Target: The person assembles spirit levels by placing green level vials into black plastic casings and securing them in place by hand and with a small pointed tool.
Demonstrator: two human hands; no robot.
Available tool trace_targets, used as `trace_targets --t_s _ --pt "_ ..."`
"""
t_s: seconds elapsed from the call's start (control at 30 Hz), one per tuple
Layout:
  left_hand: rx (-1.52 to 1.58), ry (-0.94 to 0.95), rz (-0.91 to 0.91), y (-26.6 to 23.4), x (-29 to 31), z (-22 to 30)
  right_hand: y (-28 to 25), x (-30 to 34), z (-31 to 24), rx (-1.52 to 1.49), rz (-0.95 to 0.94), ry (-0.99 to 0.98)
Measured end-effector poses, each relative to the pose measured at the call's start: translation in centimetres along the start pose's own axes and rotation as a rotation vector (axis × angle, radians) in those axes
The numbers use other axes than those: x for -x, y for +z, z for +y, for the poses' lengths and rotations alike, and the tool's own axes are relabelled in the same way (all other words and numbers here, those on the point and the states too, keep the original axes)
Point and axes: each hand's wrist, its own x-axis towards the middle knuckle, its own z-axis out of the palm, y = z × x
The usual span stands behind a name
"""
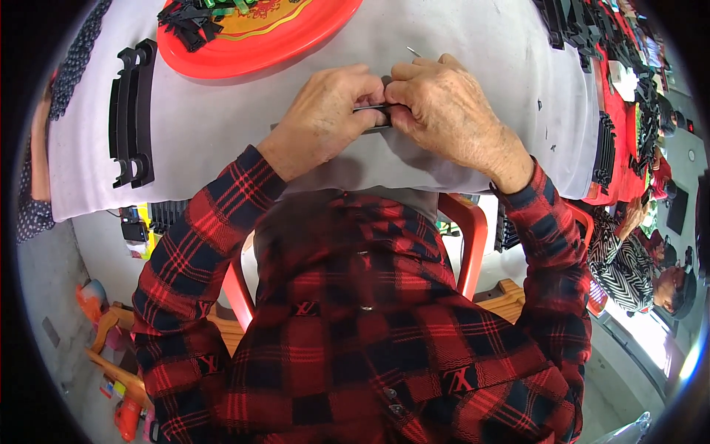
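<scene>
My left hand [322, 111] and my right hand [451, 103] meet over the white-covered table. Both are closed, fingertips pinching a narrow black strip-like part [380, 128] between them. Most of that part is hidden by the fingers, so its exact kind does not show. Just beyond my right knuckles a thin metal point [413, 51] shows; whether that hand holds it I cannot tell. To the left of my left hand lie several long black plastic pieces [133, 111] with curved notches at their ends, side by side.
A red oval tray [222, 69] holding black strips [191, 26] and green pieces [229, 7] sits at the far left. Black parts [569, 22] are heaped at the far right, with more on red cloth [617, 148]. A person [629, 259] sits at the right; another person's arm [41, 148] is at left.
</scene>
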Motion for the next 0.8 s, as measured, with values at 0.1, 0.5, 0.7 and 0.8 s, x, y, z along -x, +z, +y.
trace_targets --t_s 0.1,0.5,0.7,0.8 --pt "0.0 0.007 -0.004 -0.14 -0.1 0.2 -0.09 -0.19 0.04 -0.008 -0.006 0.01" --pt "-0.014 -0.018 -0.006 0.02 -0.27 0.1 -0.26 -0.72 -0.18 -0.049 -0.084 0.01" --pt "-0.007 -0.056 0.0 -0.06 0.01 -0.1 0.13 -0.82 -0.35 -0.031 -0.088 0.007" --pt "-0.025 0.007 -0.027 -0.27 -0.19 -0.26 -0.1 -0.68 -0.48 0.003 -0.113 0.032"
